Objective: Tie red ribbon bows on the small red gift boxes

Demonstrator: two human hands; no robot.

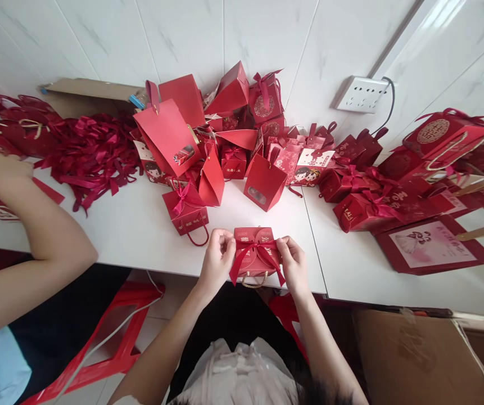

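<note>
A small red gift box (257, 263) with gold lettering sits at the front edge of the white table, right in front of me. Across its top runs a dark red ribbon (257, 246) tied in a bow, its two tails hanging toward me. My left hand (219, 260) pinches the bow's left side between thumb and fingers. On the opposite side, my right hand (293, 260) pinches the bow's right side. A twisted gold cord handle (254, 281) hangs at the box's near face. Just beyond my left hand stands another red box (186, 216) with a bow and cord.
Assorted red gift boxes (265, 183) crowd the table toward the wall. A heap of loose ribbons (94, 152) lies left, near a co-worker's arm (56, 236). More boxes (435, 242) stand right. A power strip (363, 94) hangs on the wall; a cardboard carton (419, 360) stands below right.
</note>
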